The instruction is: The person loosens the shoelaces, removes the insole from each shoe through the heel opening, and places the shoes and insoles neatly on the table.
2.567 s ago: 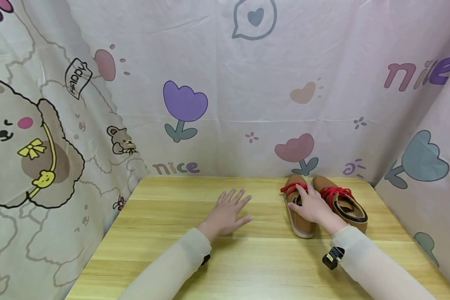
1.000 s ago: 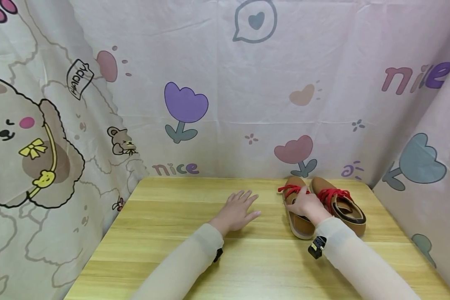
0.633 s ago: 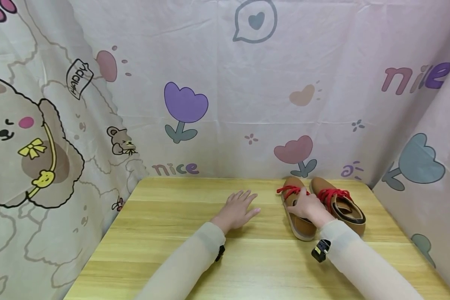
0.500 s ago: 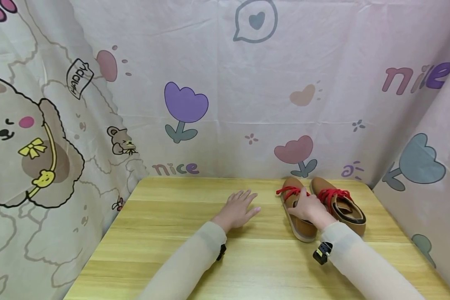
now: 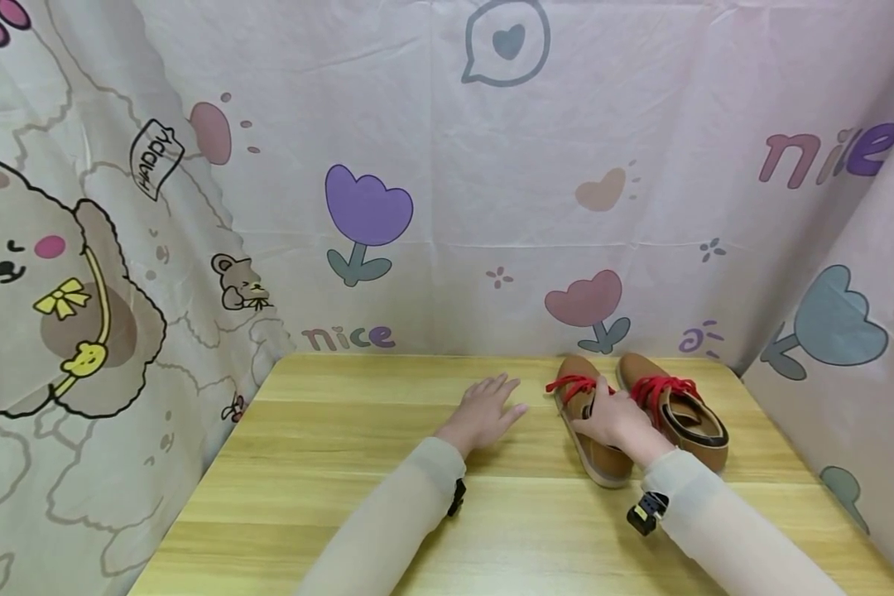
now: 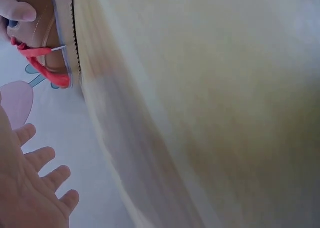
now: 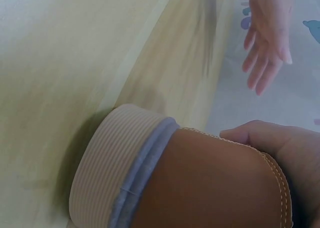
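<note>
Two brown lace-up shoes with red laces stand side by side at the back right of the table in the head view. My right hand [image 5: 617, 418] grips the left shoe [image 5: 606, 465] at its opening, the thumb on the left side; the other fingers are mostly hidden. In the right wrist view that thumb lies at the collar, above the shoe's brown heel [image 7: 200, 180] and ribbed sole. The right shoe [image 5: 704, 443] stands close beside it. My left hand [image 5: 484, 414] is held over the table left of the shoes, fingers spread, touching neither shoe.
The wooden table [image 5: 328, 472] reaches back to a printed cloth [image 5: 454, 165] hung behind it and at both sides. A small black camera [image 5: 646, 513] is strapped at the right wrist.
My right hand has gone from lying loosely over the left shoe to gripping it. That shoe has shifted slightly toward me, turning a little. My left hand has moved right.
</note>
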Available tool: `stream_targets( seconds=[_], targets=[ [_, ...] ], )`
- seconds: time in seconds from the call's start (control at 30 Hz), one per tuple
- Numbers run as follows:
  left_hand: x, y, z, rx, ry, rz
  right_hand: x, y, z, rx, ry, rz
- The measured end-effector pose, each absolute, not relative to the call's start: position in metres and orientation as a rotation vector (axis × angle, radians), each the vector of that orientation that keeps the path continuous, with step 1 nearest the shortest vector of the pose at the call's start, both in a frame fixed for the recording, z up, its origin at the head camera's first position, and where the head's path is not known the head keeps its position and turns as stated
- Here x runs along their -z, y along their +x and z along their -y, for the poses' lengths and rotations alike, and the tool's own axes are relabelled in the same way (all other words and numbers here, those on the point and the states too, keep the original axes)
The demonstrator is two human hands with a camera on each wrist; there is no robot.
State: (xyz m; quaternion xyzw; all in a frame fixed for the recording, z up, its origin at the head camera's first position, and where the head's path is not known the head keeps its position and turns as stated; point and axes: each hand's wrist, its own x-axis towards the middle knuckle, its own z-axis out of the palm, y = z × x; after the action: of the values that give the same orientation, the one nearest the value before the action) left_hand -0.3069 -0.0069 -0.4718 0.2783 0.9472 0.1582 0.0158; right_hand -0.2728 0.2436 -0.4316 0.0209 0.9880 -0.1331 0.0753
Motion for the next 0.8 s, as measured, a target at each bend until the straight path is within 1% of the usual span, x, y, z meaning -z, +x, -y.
stream_targets(
  seconds=[0.33,0.8],
  targets=[
    [0.478,-0.316,-0.002,-0.606,0.904,-2.940,0.433,-0.262,-0.241,0.426,-0.011,-2.976],
    [0.477,-0.321,-0.014,-0.580,0.921,-2.915,0.430,-0.249,-0.231,0.361,-0.110,-2.996]
  ],
)
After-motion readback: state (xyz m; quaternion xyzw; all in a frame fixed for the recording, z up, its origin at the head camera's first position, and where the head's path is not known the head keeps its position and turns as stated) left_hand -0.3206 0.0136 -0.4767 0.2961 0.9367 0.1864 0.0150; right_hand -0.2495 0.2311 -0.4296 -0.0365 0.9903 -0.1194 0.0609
